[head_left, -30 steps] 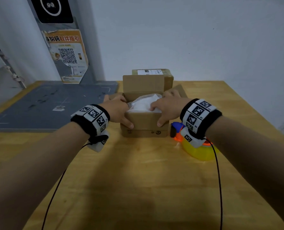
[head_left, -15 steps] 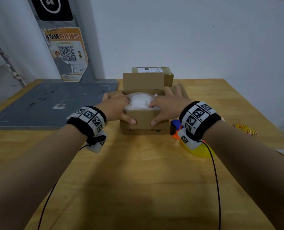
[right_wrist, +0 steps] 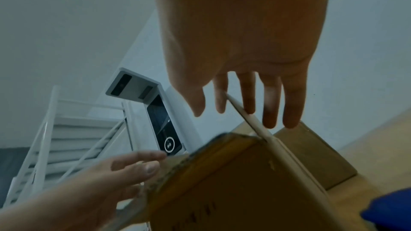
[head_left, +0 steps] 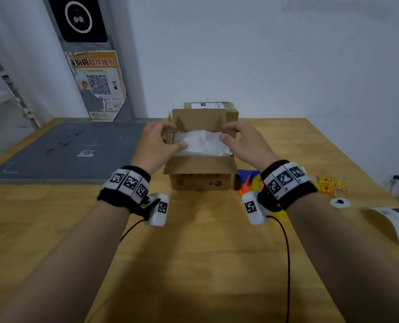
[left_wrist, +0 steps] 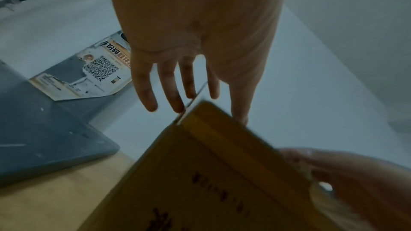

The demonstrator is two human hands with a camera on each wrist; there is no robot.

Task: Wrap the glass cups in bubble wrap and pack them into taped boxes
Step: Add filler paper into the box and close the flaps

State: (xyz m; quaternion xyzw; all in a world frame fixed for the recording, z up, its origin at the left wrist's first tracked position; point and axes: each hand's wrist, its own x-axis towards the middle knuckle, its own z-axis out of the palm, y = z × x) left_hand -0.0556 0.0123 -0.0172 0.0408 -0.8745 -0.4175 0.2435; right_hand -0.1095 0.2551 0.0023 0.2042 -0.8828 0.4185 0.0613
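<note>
At the centre of the head view we see an open cardboard box [head_left: 199,173] on a wooden table [head_left: 194,264], its far flap upright and a white bubble-wrapped bundle [head_left: 202,143] sitting inside; the cup itself is hidden by the wrap. The left hand [head_left: 156,145] reaches over the box's left side flap, the right hand [head_left: 245,142] over the right one, both with fingers relaxed and nearly straight, gripping nothing that we can make out; the wrist views show each side flap edge running between loosely spread fingers [left_wrist: 169,92] [right_wrist: 270,111]. Behind the open box stands a taped, labelled box [head_left: 213,108]. At right lie a tape dispenser [head_left: 247,183], red-and-yellow stickers [head_left: 330,185] and a printed label [head_left: 396,220]; a grey mat [head_left: 61,152] fills the left.
</note>
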